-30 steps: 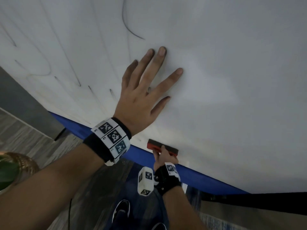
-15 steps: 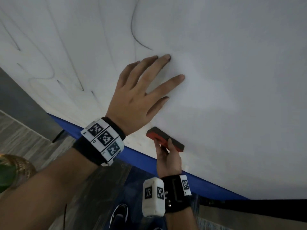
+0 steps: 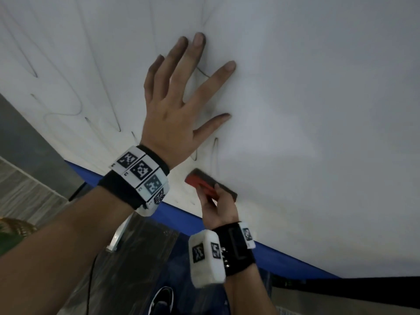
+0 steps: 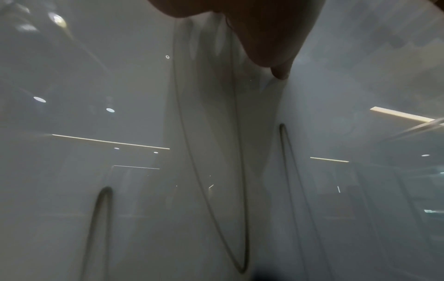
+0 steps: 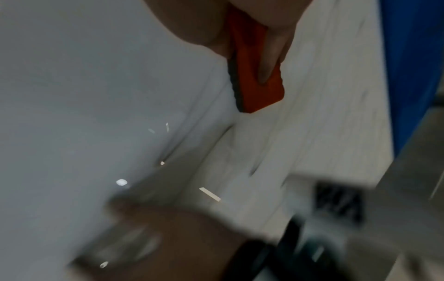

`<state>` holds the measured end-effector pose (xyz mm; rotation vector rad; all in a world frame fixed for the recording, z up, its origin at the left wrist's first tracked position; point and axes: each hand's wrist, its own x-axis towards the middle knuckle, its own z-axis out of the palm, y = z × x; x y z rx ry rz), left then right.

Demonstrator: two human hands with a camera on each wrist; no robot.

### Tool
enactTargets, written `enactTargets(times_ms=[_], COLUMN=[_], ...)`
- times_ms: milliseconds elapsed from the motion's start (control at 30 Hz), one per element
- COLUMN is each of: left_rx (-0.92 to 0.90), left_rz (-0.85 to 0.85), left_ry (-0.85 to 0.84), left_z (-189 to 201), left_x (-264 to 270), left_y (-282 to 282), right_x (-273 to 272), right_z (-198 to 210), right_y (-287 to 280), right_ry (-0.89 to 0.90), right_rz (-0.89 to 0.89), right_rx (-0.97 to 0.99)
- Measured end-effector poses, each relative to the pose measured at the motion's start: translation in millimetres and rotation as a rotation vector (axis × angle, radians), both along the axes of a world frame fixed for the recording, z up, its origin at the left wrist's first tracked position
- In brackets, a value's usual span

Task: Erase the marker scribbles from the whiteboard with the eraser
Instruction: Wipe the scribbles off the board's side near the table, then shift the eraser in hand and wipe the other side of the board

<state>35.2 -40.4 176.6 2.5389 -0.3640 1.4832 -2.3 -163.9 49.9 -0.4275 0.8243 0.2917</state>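
A large whiteboard point(image 3: 306, 110) fills the head view, with thin dark marker scribbles point(image 3: 68, 110) looping over its left half and a short loop point(image 3: 214, 153) near the bottom edge. My left hand point(image 3: 181, 98) lies flat on the board with fingers spread. Below it, my right hand point(image 3: 218, 208) grips a red eraser point(image 3: 202, 185) with a dark felt face pressed on the board close to the lower edge. The right wrist view shows the eraser point(image 5: 254, 79) held between thumb and fingers point(image 5: 271, 57). Long scribble lines point(image 4: 209, 190) cross the left wrist view.
A blue frame strip point(image 3: 181, 221) runs along the board's lower edge. Beneath it lie a wood-look floor point(image 3: 27, 189), a dark cable point(image 3: 91, 280) and my shoe point(image 3: 161, 301). A grey wall panel point(image 3: 22, 137) stands at the left.
My right hand has carried the eraser up and left from the board's bottom edge, tilting it. My left hand stays flat on the board, fingers spread wider.
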Motion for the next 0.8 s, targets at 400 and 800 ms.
enactTargets(times_ms=[400,800], left_rx=[-0.104,-0.170], left_rz=[-0.144,-0.402], left_ry=[0.072,-0.273], left_z=[67.6,279.0], left_x=[-33.7,-53.4], left_y=[71.2,42.7], right_x=[-27.3,19.2], right_z=[243.0,461.3], right_y=[-68.9,-47.4], right_ry=[-0.569,-1.632], right_rz=[0.237,-0.223], right_rx=[0.518,-2.284])
